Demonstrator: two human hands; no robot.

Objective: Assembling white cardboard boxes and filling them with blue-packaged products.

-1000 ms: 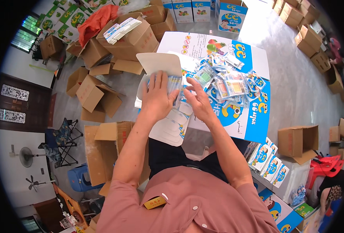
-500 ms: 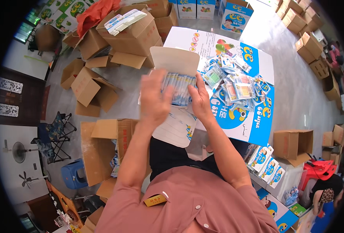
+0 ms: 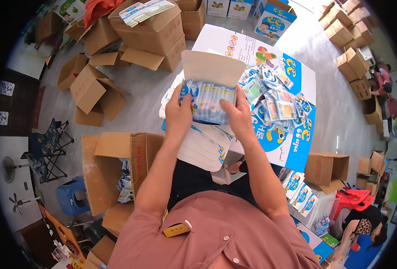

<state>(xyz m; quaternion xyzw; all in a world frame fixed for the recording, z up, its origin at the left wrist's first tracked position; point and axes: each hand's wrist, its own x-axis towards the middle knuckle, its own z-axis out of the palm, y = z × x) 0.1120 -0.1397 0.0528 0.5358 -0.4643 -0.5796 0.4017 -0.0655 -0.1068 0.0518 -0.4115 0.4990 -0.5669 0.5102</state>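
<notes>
A small white box (image 3: pixel 214 67) with its lid flap raised sits over the near left part of a large printed carton used as a table. Upright sachets (image 3: pixel 212 101) in clear, blue-edged wrappers stand in a row inside it. My left hand (image 3: pixel 179 113) grips the box's left side, its thumb over the sachets at that end. On the opposite side my right hand (image 3: pixel 239 114) holds the box, thumb bent inward onto the sachets. Flat unfolded white boxes (image 3: pixel 198 148) lie stacked below, towards my lap. To the right is a loose heap of similar sachets (image 3: pixel 277 101).
The large printed carton (image 3: pixel 297 148) bears the heap. An open brown carton (image 3: pixel 138 168) with sachets inside stands at my left. Filled small boxes (image 3: pixel 302 195) stand in a row at my right. Brown cartons (image 3: pixel 156 33) crowd the far left; another person (image 3: pixel 364 224) bends at lower right.
My left hand, blurred over the sachets before, now clasps the box's left side. The box sits slightly farther right in the picture, and more sachets show at its left end.
</notes>
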